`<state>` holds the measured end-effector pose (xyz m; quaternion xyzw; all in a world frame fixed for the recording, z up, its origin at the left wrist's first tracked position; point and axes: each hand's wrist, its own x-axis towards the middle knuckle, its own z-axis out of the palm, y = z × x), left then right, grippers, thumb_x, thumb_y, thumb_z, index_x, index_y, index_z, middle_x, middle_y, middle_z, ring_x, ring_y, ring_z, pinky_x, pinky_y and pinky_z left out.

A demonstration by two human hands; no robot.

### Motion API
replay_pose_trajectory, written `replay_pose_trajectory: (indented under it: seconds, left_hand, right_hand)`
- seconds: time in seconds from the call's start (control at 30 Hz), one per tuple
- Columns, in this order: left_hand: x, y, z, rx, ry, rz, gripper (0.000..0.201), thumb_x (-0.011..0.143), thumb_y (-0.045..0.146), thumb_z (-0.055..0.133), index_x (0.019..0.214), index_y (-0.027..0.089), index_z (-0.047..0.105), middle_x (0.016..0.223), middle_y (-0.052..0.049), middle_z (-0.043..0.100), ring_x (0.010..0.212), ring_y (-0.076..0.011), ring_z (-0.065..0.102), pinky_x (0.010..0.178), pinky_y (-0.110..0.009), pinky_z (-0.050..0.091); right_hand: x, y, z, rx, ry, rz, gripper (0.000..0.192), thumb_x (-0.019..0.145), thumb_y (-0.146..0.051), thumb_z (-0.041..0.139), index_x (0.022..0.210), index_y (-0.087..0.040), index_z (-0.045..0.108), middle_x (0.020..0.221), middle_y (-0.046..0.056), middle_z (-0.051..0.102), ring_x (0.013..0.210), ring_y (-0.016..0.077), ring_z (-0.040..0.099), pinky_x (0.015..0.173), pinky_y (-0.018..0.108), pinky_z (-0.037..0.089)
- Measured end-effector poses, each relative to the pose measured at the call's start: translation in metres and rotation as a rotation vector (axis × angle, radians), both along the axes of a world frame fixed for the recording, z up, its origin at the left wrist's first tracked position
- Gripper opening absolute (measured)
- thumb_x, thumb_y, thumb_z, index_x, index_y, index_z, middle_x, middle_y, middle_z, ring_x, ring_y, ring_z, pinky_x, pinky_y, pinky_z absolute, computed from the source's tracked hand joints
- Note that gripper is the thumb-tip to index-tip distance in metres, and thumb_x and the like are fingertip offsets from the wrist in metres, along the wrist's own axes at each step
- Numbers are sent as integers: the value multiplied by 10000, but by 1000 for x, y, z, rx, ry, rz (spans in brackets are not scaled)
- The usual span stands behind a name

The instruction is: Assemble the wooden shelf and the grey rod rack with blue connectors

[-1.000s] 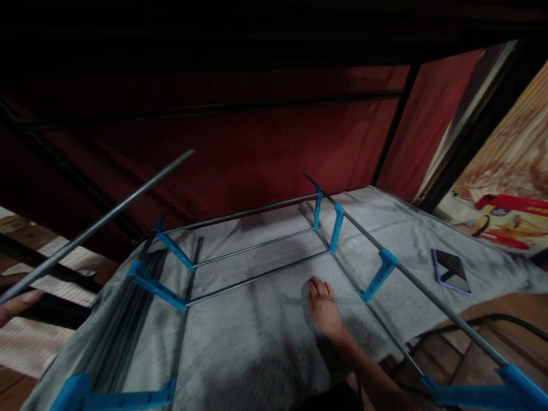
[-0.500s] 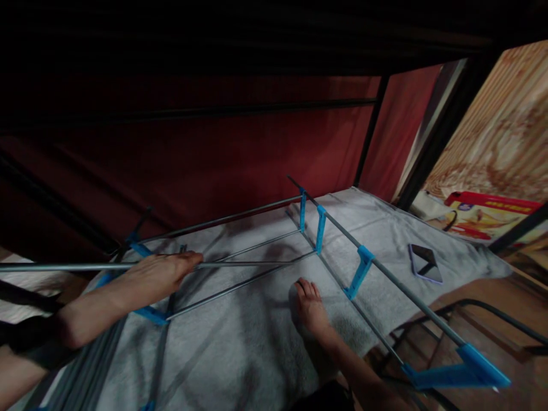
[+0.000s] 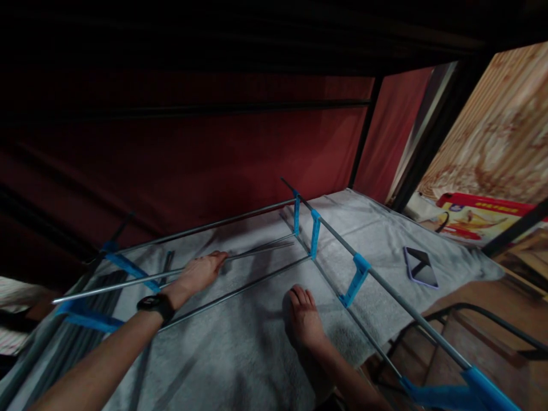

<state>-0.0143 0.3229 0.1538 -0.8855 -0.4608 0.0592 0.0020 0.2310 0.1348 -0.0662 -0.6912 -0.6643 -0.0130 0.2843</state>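
Note:
My left hand (image 3: 204, 270) is closed around a thin grey metal rod (image 3: 115, 286), which slants over a frame of grey rods and blue plastic connectors. The rod's far end points toward the frame's right side. My right hand (image 3: 305, 315) leans on the grey blanket (image 3: 240, 348) with its fingers laid on the cloth, holding nothing. To its right stands the frame's right side, with a blue connector (image 3: 355, 279) joining an upper rod (image 3: 394, 291) to a lower one. Another blue connector (image 3: 132, 271) sits on the left side, near my left forearm.
Several loose grey rods (image 3: 81, 348) lie at the left. A phone (image 3: 420, 267) rests on the blanket at the right. Dark metal posts (image 3: 366, 134) and a red curtain (image 3: 240, 160) stand behind. A chair (image 3: 466, 348) and a red-yellow box (image 3: 483, 220) are at the right.
My left hand has moved right and slightly down, carrying the rod; its left end has come into view. My right hand stays on the blanket. The view has shifted slightly.

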Motion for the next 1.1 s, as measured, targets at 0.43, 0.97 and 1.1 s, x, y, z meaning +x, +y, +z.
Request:
replay_pose_trajectory:
  seconds: [0.43, 0.97, 1.1]
  left_hand:
    - [50, 9, -64, 43, -113, 69, 392, 995, 226, 314, 1327, 188, 518, 1170, -146, 672, 943, -240, 707, 794, -342, 523]
    - [44, 48, -81, -46, -314, 239, 450, 1003, 451, 335, 1209, 231, 669, 1136, -104, 733, 998, -248, 697, 821, -319, 502]
    - [50, 52, -87, -25, -282, 231, 463, 1006, 454, 318, 1219, 230, 663, 1159, -106, 727, 978, -245, 696, 798, -323, 499]
  right_hand:
    - [0, -1, 2, -11, 23, 0, 526, 868, -89, 447, 1383, -180, 504, 1400, 132, 539, 1345, 255, 458, 1158, 497, 342]
    - [-5, 2, 3, -16, -24, -47, 437, 929, -117, 397, 1327, -161, 573, 1357, 145, 588, 1330, 238, 484, 1157, 487, 338]
    - [-5, 3, 2, 3, -66, -48, 446, 931, -112, 389, 1343, -142, 558, 1345, 160, 597, 1315, 246, 501, 1130, 497, 375]
